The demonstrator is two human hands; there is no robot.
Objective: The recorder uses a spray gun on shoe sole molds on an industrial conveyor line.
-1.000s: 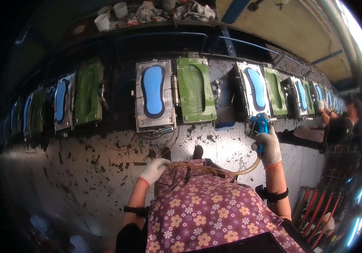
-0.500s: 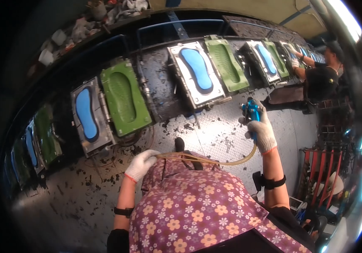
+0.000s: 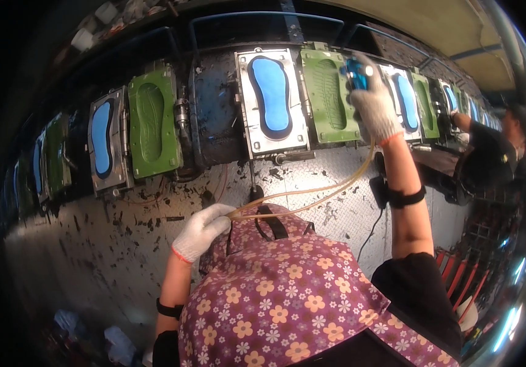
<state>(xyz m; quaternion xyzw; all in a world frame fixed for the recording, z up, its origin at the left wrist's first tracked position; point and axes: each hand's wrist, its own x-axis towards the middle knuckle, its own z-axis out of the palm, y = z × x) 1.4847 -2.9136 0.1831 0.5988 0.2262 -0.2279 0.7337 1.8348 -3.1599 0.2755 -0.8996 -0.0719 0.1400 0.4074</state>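
A blue spray gun is in my gloved right hand, raised over the right edge of a green sole-shaped mould half. Two yellowish hoses hang from the gun and run across to my left hand. That hand, in a white knit glove, is closed round the hoses in front of my flowered apron. Left of the green half, hinged to it, lies a silver mould half with a blue sole-shaped piece on it. Motion blurs the gun and the right fingertips somewhat.
More open moulds line the bench, among them a green half with a blue-topped half at left. At right a co-worker reaches toward another mould. Dark scraps litter the metal floor. Red bars stand at lower right.
My right hand has lifted the spray gun forward, from above the floor to over the green mould half. The hoses rise with it. My left hand keeps its hold, and the view has shifted.
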